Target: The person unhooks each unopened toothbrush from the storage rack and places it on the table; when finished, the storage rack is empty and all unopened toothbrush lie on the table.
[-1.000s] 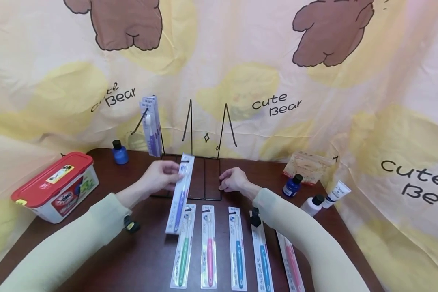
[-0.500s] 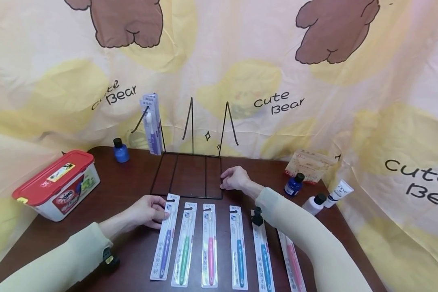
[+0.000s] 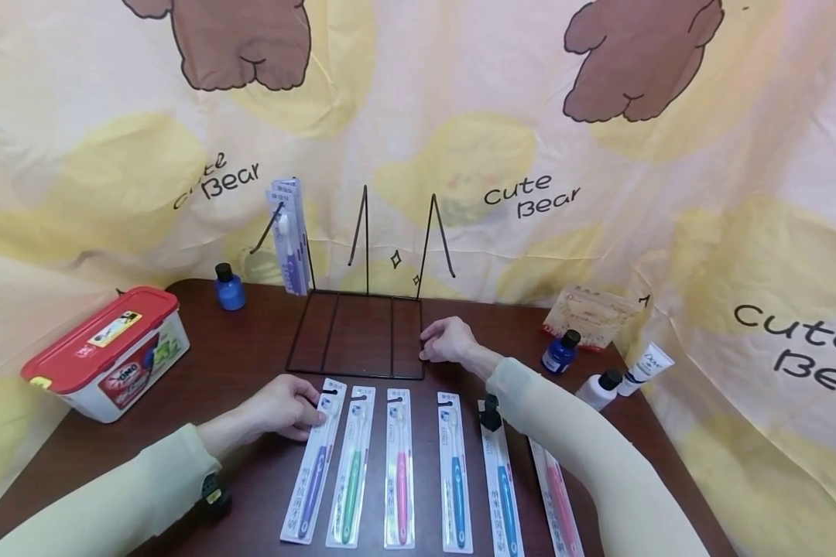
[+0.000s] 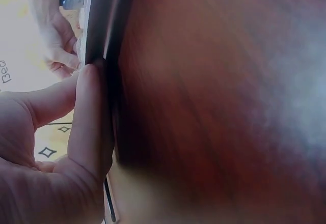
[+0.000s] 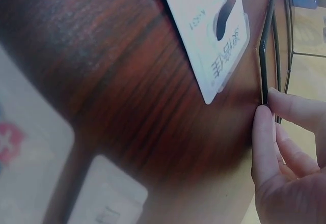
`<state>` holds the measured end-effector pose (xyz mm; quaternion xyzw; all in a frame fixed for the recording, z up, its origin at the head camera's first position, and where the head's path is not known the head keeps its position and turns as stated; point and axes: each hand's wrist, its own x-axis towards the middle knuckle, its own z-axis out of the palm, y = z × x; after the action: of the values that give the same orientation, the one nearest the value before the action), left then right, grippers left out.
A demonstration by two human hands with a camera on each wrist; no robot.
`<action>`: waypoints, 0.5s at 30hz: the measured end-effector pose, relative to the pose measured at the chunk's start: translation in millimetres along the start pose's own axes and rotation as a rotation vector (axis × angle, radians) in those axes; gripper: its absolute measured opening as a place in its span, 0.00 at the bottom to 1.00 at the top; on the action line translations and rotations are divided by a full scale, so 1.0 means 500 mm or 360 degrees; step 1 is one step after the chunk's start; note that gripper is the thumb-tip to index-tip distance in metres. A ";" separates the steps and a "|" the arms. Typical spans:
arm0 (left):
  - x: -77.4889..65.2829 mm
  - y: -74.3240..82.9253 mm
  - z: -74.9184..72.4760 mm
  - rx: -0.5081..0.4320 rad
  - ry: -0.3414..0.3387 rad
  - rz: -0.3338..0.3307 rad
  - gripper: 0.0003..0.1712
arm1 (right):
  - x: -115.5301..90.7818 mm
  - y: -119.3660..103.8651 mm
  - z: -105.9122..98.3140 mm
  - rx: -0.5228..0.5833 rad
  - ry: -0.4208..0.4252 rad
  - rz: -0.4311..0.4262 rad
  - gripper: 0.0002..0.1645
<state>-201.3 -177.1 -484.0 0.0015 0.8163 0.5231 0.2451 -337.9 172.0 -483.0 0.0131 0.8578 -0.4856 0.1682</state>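
Note:
My left hand (image 3: 289,408) pinches the left edge of a packaged purple toothbrush (image 3: 313,472), which lies slanted close over the table at the left end of a row of packs. In the left wrist view, thumb and finger meet at the edge of the pack (image 4: 94,25). Behind the row stands a black wire display rack (image 3: 330,336) with three upright prongs. My right hand (image 3: 449,340) grips the right side of its base; the right wrist view shows thumb and fingers on the black wire (image 5: 264,56). Packs with purple toothbrushes (image 3: 289,240) hang on the rack's left prong.
Green (image 3: 351,472), pink (image 3: 400,472) and blue (image 3: 454,480) packaged toothbrushes lie in the row, with others under the right forearm. A red-lidded tub (image 3: 111,348) and blue bottle (image 3: 230,290) stand left. Another blue bottle (image 3: 560,354), a white bottle (image 3: 599,391), a tube (image 3: 646,367) and a box (image 3: 588,316) stand right.
My left hand has brought the purple toothbrush pack down from in front of the rack to the row's left end, then shifted it slightly. The right hand stays on the rack.

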 end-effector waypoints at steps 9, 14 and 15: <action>-0.009 0.005 0.005 0.0232 0.0151 -0.0084 0.15 | 0.001 0.001 0.000 0.0008 0.0000 -0.0013 0.19; -0.009 0.017 -0.034 0.0324 0.0160 0.0021 0.13 | 0.001 0.002 0.001 -0.0001 0.0006 -0.0006 0.20; -0.004 0.022 -0.052 0.0301 0.0172 0.0073 0.14 | 0.001 0.002 0.001 -0.0001 0.0007 -0.0006 0.19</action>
<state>-212.7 -195.0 -465.0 0.0151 0.8737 0.4486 0.1875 -338.2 172.0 -484.1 0.0124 0.8583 -0.4855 0.1655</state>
